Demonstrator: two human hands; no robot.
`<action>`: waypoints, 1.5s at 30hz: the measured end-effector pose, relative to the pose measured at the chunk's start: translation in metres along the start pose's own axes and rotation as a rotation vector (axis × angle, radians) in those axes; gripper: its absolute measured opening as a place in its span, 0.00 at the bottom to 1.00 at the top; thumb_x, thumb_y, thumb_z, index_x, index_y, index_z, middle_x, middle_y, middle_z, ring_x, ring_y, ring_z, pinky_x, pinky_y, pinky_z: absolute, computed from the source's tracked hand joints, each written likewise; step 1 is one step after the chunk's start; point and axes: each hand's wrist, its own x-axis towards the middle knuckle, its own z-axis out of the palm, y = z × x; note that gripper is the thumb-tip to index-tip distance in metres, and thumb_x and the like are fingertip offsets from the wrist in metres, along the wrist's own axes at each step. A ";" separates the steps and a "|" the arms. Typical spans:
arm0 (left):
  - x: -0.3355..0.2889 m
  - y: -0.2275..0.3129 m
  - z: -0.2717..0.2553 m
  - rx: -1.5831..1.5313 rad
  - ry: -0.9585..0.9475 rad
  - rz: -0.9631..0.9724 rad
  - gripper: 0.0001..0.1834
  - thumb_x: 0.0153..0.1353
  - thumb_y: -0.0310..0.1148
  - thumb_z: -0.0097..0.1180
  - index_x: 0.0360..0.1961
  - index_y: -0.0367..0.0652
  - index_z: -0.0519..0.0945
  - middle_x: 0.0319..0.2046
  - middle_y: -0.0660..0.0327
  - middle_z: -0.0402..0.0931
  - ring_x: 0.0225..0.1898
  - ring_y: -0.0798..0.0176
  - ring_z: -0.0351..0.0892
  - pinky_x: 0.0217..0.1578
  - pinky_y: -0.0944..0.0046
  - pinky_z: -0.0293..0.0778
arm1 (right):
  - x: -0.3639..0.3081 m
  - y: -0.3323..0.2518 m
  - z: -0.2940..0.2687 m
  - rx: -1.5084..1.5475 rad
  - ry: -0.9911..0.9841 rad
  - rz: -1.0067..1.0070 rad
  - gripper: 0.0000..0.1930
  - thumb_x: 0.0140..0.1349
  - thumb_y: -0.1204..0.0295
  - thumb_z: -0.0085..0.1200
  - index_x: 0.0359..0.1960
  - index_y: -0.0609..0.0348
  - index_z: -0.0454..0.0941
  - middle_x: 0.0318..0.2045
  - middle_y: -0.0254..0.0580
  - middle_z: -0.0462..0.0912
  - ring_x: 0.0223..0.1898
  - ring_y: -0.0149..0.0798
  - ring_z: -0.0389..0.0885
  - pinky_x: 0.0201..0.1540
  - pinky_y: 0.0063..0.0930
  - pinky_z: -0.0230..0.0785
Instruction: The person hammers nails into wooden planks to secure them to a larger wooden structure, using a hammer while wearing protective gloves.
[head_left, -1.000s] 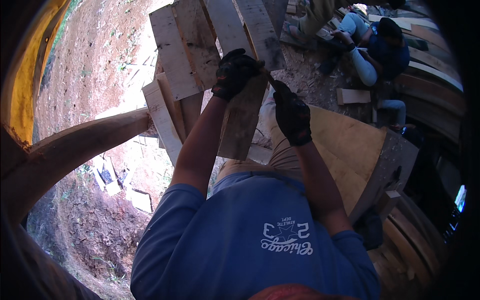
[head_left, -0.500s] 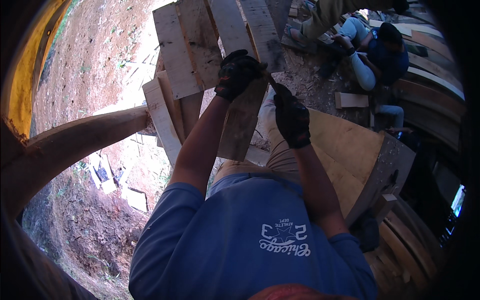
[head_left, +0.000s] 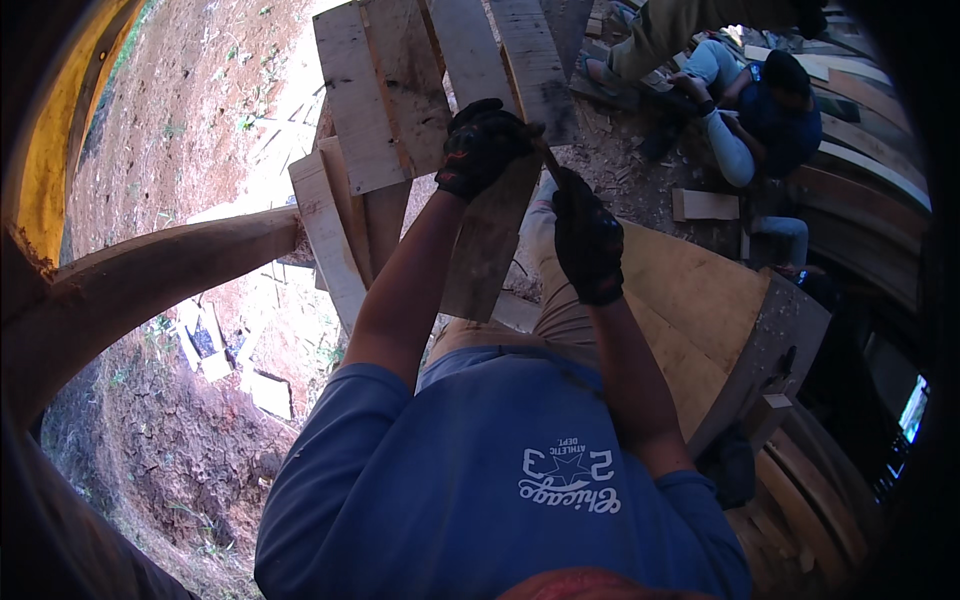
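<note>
My left hand, in a dark glove, lies over a set of pale wooden slats with gaps between them. Its fingers are bent and closed beside the tool's head; whatever they pinch is hidden. My right hand, gloved too, is wrapped round the slim handle of a hammer. The small dark hammer head meets or nearly meets the left fingertips. Below the left hand, a darker board slants down toward my lap.
A curved wooden beam crosses at the left. Right of my legs lies a broad pale plywood panel. Farther right, a seated person is near a short wood block and stacked planks. Wood shavings litter the ground.
The whole view has shifted slightly, so the slats appear a little farther right. Both hands keep nearly the same place and grip, with the hammer head still by the left fingers.
</note>
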 end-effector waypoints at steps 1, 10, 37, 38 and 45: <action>0.000 0.000 -0.001 0.023 -0.017 0.010 0.06 0.63 0.46 0.72 0.38 0.63 0.96 0.46 0.73 0.91 0.69 0.54 0.78 0.71 0.52 0.69 | 0.000 -0.001 -0.001 -0.008 -0.020 0.019 0.16 0.79 0.68 0.58 0.64 0.50 0.83 0.50 0.45 0.92 0.46 0.49 0.93 0.45 0.39 0.86; 0.001 -0.004 0.003 0.071 -0.040 0.022 0.08 0.68 0.45 0.69 0.41 0.61 0.96 0.44 0.73 0.92 0.68 0.55 0.78 0.70 0.53 0.71 | -0.004 0.001 -0.001 -0.105 0.081 -0.054 0.16 0.79 0.66 0.57 0.65 0.49 0.82 0.50 0.43 0.92 0.41 0.47 0.93 0.42 0.37 0.85; -0.001 -0.007 0.004 0.022 -0.066 -0.036 0.13 0.60 0.51 0.74 0.40 0.59 0.94 0.50 0.72 0.91 0.72 0.53 0.75 0.74 0.50 0.65 | 0.003 0.005 -0.005 0.010 0.213 -0.135 0.20 0.79 0.64 0.57 0.69 0.53 0.79 0.46 0.39 0.91 0.32 0.43 0.90 0.34 0.35 0.80; 0.001 -0.002 0.004 0.021 -0.073 -0.054 0.12 0.60 0.50 0.74 0.40 0.59 0.94 0.50 0.72 0.91 0.72 0.53 0.75 0.74 0.50 0.66 | 0.000 0.008 -0.003 0.032 0.187 -0.132 0.20 0.79 0.64 0.57 0.69 0.53 0.80 0.46 0.40 0.91 0.33 0.43 0.90 0.35 0.35 0.80; 0.001 -0.014 0.007 -0.008 -0.034 0.075 0.07 0.57 0.45 0.75 0.36 0.61 0.95 0.51 0.72 0.90 0.72 0.51 0.75 0.72 0.49 0.68 | -0.003 -0.013 -0.033 0.150 0.079 0.055 0.18 0.80 0.69 0.54 0.67 0.59 0.80 0.55 0.55 0.89 0.49 0.52 0.92 0.47 0.41 0.83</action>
